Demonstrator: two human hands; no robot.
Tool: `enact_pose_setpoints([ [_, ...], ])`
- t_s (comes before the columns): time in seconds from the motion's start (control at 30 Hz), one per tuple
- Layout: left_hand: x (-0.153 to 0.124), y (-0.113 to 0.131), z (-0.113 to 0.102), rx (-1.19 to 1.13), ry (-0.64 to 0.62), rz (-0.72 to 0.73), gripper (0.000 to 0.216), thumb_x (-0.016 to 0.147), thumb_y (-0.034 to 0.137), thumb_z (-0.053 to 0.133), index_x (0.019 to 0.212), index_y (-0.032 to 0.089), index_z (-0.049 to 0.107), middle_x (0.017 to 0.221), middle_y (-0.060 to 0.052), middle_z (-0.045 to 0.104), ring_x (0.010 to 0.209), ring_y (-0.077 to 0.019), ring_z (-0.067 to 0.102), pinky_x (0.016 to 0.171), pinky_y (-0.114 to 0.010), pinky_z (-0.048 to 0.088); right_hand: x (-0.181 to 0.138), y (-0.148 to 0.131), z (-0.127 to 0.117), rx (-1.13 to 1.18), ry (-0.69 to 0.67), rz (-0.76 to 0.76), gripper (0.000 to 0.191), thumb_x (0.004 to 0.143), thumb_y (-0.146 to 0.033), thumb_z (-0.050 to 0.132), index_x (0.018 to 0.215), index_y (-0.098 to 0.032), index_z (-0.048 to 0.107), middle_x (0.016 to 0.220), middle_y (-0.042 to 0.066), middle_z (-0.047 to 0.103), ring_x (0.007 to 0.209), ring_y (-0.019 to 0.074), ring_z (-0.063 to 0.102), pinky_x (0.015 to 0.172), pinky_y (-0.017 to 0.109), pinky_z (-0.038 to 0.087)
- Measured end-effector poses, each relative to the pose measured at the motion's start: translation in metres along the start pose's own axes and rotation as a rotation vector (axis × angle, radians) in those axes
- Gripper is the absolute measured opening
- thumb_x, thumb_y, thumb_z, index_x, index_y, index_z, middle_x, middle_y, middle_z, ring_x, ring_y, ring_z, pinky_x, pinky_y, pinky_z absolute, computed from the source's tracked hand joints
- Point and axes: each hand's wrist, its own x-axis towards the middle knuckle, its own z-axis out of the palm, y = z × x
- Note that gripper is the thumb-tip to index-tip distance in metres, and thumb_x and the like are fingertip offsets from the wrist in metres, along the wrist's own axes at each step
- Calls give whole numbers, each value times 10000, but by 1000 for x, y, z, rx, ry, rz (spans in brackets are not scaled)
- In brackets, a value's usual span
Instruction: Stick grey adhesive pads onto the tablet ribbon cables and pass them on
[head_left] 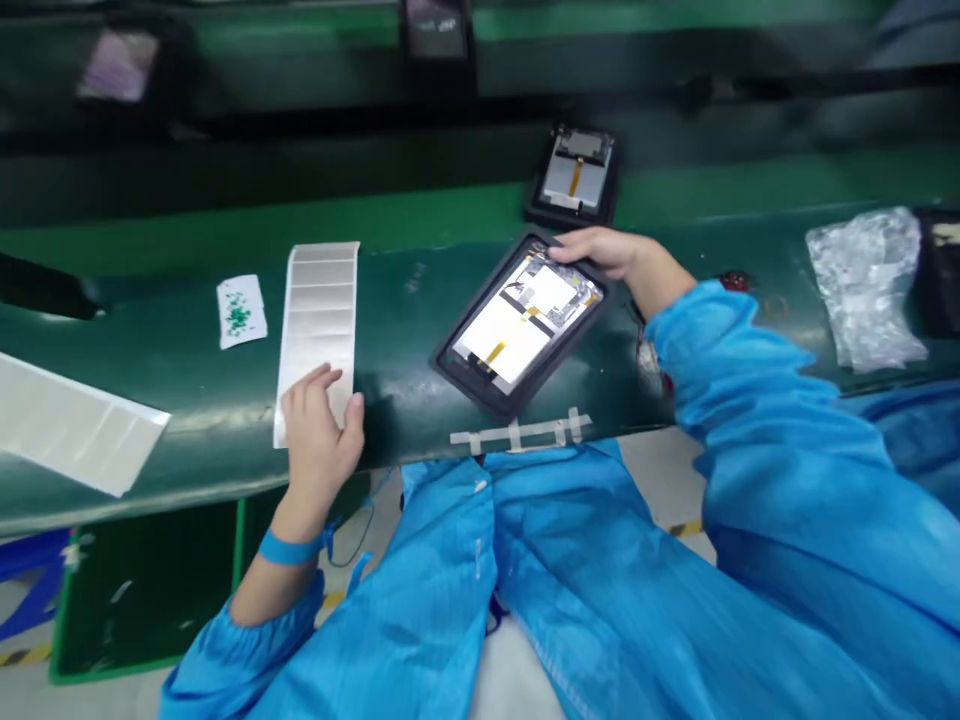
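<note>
My right hand grips the upper right corner of a black tray, thumb on top. In the tray lies an opened tablet with a bright silver back, orange ribbon strips and exposed circuit parts. The tray is turned at a slant over the green work surface. My left hand rests over the lower end of a sheet of silver labels, fingers slightly bent and thumb apart, with nothing visible in its grasp. A blue band circles the left wrist.
Another opened tablet in a black tray stands behind. To the left are a white card with green bits and a second label sheet. Clear plastic wrap lies right. A green bin sits below the table edge.
</note>
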Motion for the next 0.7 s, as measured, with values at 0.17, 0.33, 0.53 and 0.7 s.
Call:
enact_pose_setpoints([
  [0.17, 39, 74, 42, -180, -195, 44, 506, 1038, 429, 473, 1440, 132, 552, 1294, -188, 706, 1187, -326, 688, 1071, -485, 537, 55, -37, 37, -791, 12, -94, 264, 952, -330, 803, 917, -77, 736, 817, -17, 742, 821, 98, 710, 857, 202, 543],
  [0.33, 47, 90, 57, -164, -272, 32, 578, 1006, 419, 537, 1499, 119, 516, 1028, -131, 730, 984, -327, 703, 957, -487, 551, 4, -43, 59, -1258, 426, -633, 186, 1007, -241, 676, 1165, -149, 714, 1254, 66, 741, 1177, 217, 663, 1034, 358, 517],
  [0.53, 19, 13, 13, 127, -14, -198, 571, 999, 367, 647, 1465, 54, 541, 1635, -308, 442, 1561, -528, 373, 1268, -734, 292, -116, 40, 29, -1025, 439, -649, 112, 1040, -264, 645, 1048, -202, 737, 960, 68, 807, 812, 163, 691, 737, 305, 508],
  [0.7, 7, -12, -5, 195, -58, -520, 915, 964, 478, 765, 1615, -28, 369, 1705, -383, 283, 1554, -622, 320, 1252, -793, 275, -108, 77, 62, -982, 301, -621, 149, 1028, -254, 632, 1063, -218, 773, 1015, 84, 837, 859, 216, 754, 751, 350, 532],
])
